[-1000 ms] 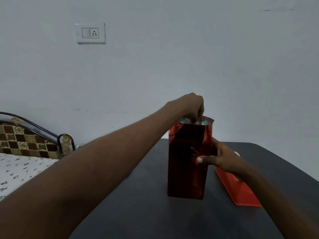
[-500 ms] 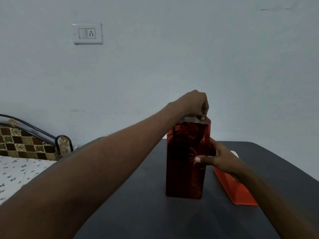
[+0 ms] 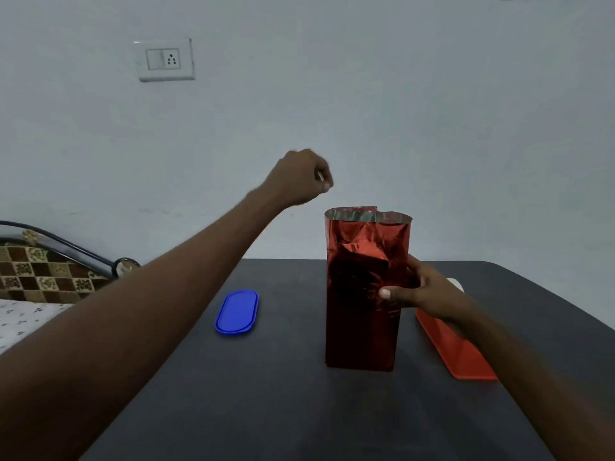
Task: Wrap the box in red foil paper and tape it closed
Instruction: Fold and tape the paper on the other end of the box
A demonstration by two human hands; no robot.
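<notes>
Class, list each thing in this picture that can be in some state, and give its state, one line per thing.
Wrapped box: upright on the table, red foil open at the top, not taped there.
Left hand: raised above and left of the box, fingers curled shut, clear of the foil.
Right hand: gripping the box's right side.
Blue lid: flat on the table.
Red tray: on the table, partly behind the right arm.

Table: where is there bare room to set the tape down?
Free: the near table in front of the foil-wrapped box, and the strip between it and the blue lid. Crowded: right of the box, where the right hand and orange tray sit.
</notes>
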